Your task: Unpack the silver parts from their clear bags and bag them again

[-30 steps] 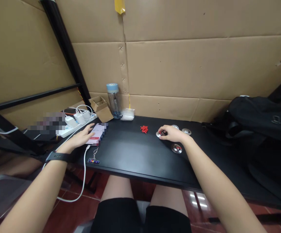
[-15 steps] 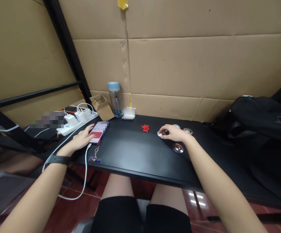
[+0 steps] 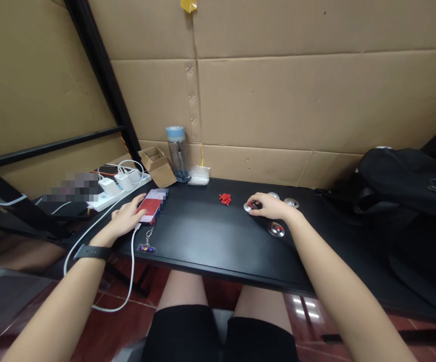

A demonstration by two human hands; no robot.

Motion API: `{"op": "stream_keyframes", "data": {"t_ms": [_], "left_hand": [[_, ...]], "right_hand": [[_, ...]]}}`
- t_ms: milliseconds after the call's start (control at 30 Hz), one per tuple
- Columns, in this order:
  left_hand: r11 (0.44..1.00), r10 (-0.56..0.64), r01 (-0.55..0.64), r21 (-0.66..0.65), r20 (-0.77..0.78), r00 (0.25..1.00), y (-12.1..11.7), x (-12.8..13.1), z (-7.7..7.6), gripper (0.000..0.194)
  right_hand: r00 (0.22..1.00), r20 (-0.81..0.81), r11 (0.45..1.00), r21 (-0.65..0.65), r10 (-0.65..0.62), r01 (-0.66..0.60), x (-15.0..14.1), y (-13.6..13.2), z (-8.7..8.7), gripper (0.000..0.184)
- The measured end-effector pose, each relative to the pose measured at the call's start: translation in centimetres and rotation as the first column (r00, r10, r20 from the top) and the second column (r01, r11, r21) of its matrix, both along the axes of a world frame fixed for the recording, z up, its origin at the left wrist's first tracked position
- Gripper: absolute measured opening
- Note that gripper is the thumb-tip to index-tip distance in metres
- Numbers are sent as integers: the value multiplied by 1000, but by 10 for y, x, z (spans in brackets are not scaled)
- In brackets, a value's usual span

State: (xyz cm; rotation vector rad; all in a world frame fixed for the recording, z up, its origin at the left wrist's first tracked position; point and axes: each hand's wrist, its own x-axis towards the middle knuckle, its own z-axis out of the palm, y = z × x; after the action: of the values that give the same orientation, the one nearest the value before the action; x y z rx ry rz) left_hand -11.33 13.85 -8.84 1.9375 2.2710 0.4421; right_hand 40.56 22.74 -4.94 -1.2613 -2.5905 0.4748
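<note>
My left hand [image 3: 127, 216] lies at the left edge of a phone [image 3: 152, 207], its fingers apart and the thumb over the red part of the screen. My right hand [image 3: 266, 206] is closed in a pinch at a small shiny metal dish [image 3: 246, 206]. Red shows at those fingertips, though its exact shape is partly hidden. Another metal dish [image 3: 276, 230] with small red bits in it sits below the right wrist. Two more dishes, a far dish [image 3: 273, 195] and a right dish [image 3: 291, 203], stand behind the hand. Left of it lies a pile of small red pieces [image 3: 225, 199].
A water bottle [image 3: 178, 156], an open cardboard box [image 3: 159, 168] and a clear plastic packet [image 3: 199, 176] stand by the cardboard wall. A power strip [image 3: 121, 190] sits left. A white cable [image 3: 133, 271] runs from the phone. A keychain [image 3: 147, 248] lies near the front edge; a black bag [image 3: 402, 196] is right.
The phone's screen looks different, with its red area larger and the text gone. Both hands stay in nearly the same places; the view has shifted slightly.
</note>
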Motion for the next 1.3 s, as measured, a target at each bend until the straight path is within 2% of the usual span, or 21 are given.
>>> {"op": "stream_keyframes", "data": {"t_ms": [633,1067,1200,1300], "left_hand": [[1000,6,-6,2,-21,1000,2,-3,-2,70],[1000,0,-1,3,69,998,3,-10,0,67],[1000,1,-1,3,15,1000,5,-6,7,67],[1000,-8,10,27,-92,996,8,10,18,65]], "right_hand": [[1000,4,1000,10,7,-7,1,2,-3,33],[1000,1,1000,12,10,-11,2,3,-4,33],[1000,4,1000,11,10,-10,1,2,-3,32],[1000,0,1000,17,15,-15,2,3,-4,32]]}}
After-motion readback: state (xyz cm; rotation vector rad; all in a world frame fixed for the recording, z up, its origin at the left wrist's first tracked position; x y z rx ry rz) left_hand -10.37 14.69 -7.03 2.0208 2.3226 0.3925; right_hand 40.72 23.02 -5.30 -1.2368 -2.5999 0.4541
